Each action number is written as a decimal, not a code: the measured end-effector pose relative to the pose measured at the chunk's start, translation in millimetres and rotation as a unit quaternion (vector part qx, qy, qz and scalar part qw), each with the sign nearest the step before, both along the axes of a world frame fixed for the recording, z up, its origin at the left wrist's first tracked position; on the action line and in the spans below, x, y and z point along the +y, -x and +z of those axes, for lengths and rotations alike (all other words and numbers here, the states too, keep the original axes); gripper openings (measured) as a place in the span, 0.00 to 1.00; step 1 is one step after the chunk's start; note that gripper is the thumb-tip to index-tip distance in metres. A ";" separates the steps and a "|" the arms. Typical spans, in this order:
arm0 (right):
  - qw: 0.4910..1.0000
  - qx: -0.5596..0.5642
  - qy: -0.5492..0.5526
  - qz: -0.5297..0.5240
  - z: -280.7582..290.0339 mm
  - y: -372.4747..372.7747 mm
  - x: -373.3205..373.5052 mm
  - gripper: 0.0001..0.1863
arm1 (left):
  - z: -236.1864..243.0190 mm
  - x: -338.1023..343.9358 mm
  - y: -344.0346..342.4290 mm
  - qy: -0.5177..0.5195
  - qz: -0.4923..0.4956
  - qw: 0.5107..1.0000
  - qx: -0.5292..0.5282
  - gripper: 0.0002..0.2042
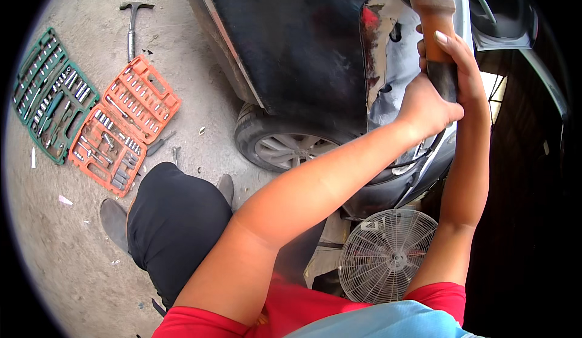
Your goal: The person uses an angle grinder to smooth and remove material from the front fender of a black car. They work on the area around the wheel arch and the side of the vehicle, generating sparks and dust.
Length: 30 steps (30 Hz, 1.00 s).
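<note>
An angle grinder [439,33] with an orange body and a dark rear grip is held up against the car's rear corner. My left hand [427,109] is closed round the dark rear end of it. Just above, my right hand [465,65] wraps the orange body, with fingertips showing on its far side. The grinder's metal head points away from me at the top edge, and its disc is out of sight. Beside it, the car panel [388,98] is scraped to patches of bare metal, tan filler and red. A dark cable hangs below my hands.
A black car door or side [291,41] and a wheel [288,147] stand ahead. Below my arms is a round wire-guard fan [388,256]. On the floor at left lie a green socket case [54,95], an orange socket case [145,98] and a hammer [131,29].
</note>
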State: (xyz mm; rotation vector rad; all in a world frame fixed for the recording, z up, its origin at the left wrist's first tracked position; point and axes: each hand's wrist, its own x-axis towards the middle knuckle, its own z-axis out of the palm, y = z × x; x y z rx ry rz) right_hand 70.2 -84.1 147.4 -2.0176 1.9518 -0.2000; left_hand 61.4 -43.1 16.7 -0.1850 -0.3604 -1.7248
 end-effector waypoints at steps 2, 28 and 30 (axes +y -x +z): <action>1.000 -0.016 0.010 -0.005 2.1 1.6 3.8 0.28 | 0.9 2.1 -2.9 0.009 -0.008 1.000 -0.022 0.20; 0.998 -0.047 0.028 -0.008 8.6 -20.2 -19.6 0.31 | 3.8 -29.7 -28.3 0.051 -0.005 0.999 -0.003 0.25; 0.998 -0.059 0.028 -0.011 12.3 -13.9 -16.6 0.31 | 6.4 -25.5 -25.8 0.042 0.006 0.999 -0.029 0.24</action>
